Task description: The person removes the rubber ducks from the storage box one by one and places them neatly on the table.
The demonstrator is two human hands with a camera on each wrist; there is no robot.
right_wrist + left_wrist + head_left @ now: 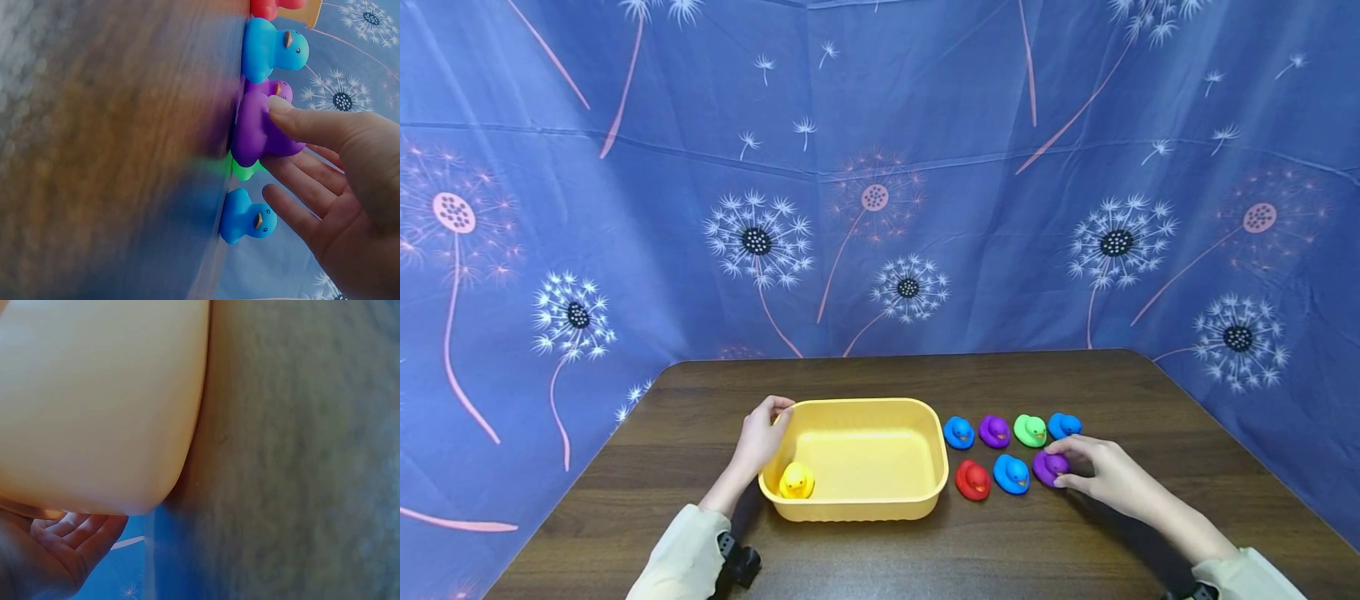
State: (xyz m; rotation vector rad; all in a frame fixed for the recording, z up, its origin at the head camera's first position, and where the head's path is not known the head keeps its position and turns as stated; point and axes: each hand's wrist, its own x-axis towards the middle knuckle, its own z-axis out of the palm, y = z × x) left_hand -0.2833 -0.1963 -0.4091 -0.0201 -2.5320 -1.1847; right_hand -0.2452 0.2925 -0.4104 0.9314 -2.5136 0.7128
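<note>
A yellow plastic bin stands on the table with one yellow rubber duck in its near left corner. My left hand grips the bin's rim at the far left corner. In the left wrist view, the fingers of that hand bend behind the bin's wall. To the right of the bin, my right hand pinches a purple rubber duck between thumb and fingers. The right wrist view shows the thumb across this purple duck, low by the tabletop.
Beside the held duck sit a blue duck and a red duck. Behind them a row holds another blue duck, a purple duck, a green duck and one more blue duck. A dandelion-print cloth hangs behind the wooden table.
</note>
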